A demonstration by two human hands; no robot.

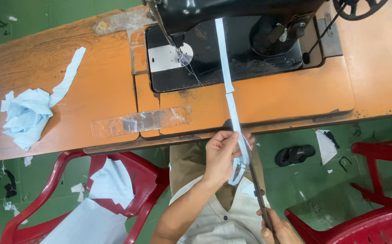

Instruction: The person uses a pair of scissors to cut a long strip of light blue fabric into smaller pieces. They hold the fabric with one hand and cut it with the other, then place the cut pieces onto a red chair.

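Orange-brown wooden sewing table (92, 86), seen from above, with a black sewing machine (232, 40) set into its top. A long pale-blue fabric strip (226, 77) runs across the machine bed and over the table's near edge. A pile of pale-blue fabric pieces (31, 113) lies at the left end, and a band of clear tape (141, 121) is stuck near the front edge.

The person wears a cream, short-sleeved shirt with a buttoned front; 2 dark buttons show down its middle. Khaki-brown trousers cover the lap. The left hand (221, 152) and right hand (278, 231) are bare, with no rings, watch or gloves.
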